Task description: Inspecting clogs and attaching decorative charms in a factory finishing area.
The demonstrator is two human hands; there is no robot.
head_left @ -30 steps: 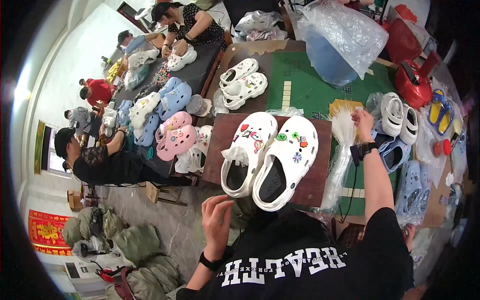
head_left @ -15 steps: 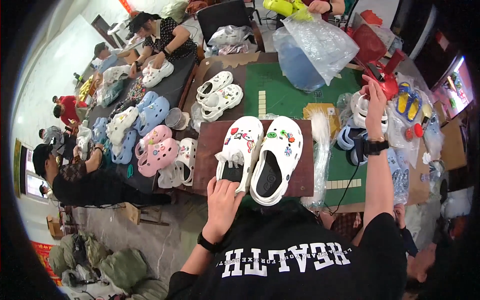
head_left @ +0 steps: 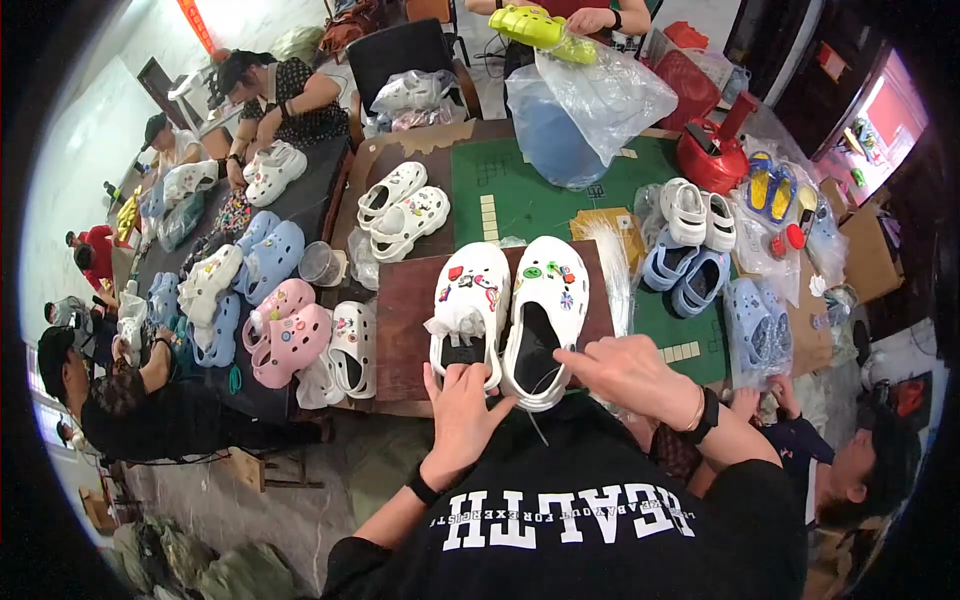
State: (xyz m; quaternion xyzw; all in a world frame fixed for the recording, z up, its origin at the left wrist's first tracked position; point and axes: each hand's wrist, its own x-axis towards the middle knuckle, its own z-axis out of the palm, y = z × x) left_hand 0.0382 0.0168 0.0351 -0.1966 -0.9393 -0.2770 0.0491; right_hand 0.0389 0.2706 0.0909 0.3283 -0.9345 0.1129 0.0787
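Observation:
Two white clogs [head_left: 545,320] with colourful charms lie side by side on a dark red-brown board [head_left: 402,345] in front of me, heels toward me. White tissue [head_left: 457,326] fills part of the left clog [head_left: 470,275]. My left hand [head_left: 460,415] grips that clog's heel, fingers hooked inside and thumb spread toward the right clog. Over the right clog's heel opening, my right hand [head_left: 635,375] has its fingers curled and the index fingertip near the rim. A thin thread-like line [head_left: 540,425] shows by the heel; what the right fingers hold is too small to make out.
More clogs stand around: white pairs [head_left: 410,220], pink [head_left: 290,335], light blue [head_left: 268,255] and blue-and-white ones [head_left: 690,275] at right. A bundle of white fibres [head_left: 610,255] lies beside the board. Across the green table top [head_left: 480,170], another person holds lime clogs [head_left: 540,28] over a plastic bag.
My right hand has come down from high on the right to the right clog's heel. My left hand stays at the left clog, its thumb now spread outward.

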